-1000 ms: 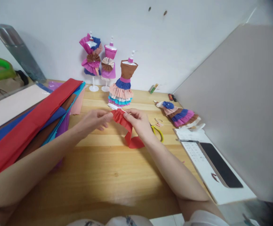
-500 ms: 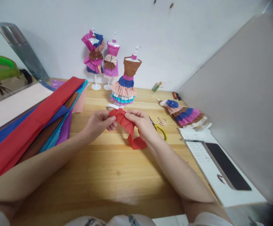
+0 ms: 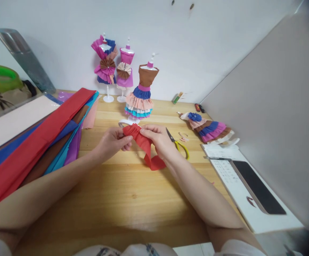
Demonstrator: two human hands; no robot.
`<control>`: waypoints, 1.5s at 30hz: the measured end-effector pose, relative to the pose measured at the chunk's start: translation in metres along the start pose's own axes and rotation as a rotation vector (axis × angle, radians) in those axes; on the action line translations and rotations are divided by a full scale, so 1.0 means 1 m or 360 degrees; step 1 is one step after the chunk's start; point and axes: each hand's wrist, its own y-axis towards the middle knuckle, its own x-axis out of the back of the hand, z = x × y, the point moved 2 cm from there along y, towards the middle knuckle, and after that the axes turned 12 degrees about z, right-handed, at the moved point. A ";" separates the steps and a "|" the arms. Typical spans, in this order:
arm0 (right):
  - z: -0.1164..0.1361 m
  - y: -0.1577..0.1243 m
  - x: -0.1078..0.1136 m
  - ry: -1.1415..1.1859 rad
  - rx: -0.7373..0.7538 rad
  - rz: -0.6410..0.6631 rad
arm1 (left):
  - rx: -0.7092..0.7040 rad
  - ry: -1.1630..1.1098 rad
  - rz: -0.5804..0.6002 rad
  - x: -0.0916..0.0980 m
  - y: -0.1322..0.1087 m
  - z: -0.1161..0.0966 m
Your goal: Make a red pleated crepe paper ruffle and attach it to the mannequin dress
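Clock centred on the strip (image 3: 145, 144): plain red. 12, ruffled dress (image 3: 141, 94): brown top, magenta waist, then blue, peach, white, turquoise, purple tiers. 11, leftmost dress (image 3: 105, 76): magenta, blue, peach; brown rosette (image 3: 107, 64). Between those, pink dress (image 3: 127, 57): cream-and-brown fan (image 3: 124, 70). 9, paper stack (image 3: 46, 131): white, red, blue, brown, turquoise, purple, peach. Between 9 and 10, ring (image 3: 13, 84): lime green. 3, scissors (image 3: 176, 143): yellow handles, dark blades. Between 2 and 3, lying dress (image 3: 210, 131): blue flower (image 3: 194, 117), brown/blue/magenta/brown/white bands. Between 3 and 4, device (image 3: 259, 186): black face, white board (image 3: 239, 197) under. Tabletop (image 3: 133, 195): light-brown woodgrain.
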 end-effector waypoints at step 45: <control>0.003 -0.024 -0.046 -0.0782 0.0278 0.0448 | -0.0486 0.1520 0.0268 0.014 -0.062 -0.048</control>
